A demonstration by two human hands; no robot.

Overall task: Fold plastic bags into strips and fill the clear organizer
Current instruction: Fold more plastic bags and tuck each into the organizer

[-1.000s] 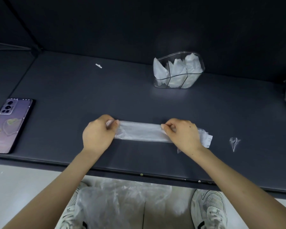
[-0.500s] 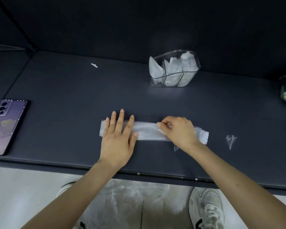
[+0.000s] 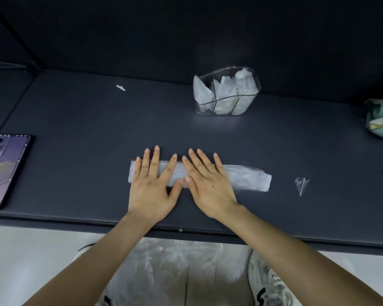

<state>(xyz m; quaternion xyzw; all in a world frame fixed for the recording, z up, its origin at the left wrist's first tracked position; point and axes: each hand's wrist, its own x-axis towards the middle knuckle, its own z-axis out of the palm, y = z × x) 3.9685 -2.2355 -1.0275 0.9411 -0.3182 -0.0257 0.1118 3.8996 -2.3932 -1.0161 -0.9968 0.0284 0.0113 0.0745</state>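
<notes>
Fingers straight, left hand and right hand pressing bag strip, lying left-right

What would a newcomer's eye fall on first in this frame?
Two bare hands press flat on a long white plastic strip at the near middle of the dark table: the left hand on its left part, the right hand at its middle, its right end bare. Behind them, near the back wall, stands the clear organizer, holding folded white bags; a purple phone lies at the table's left edge.
</notes>
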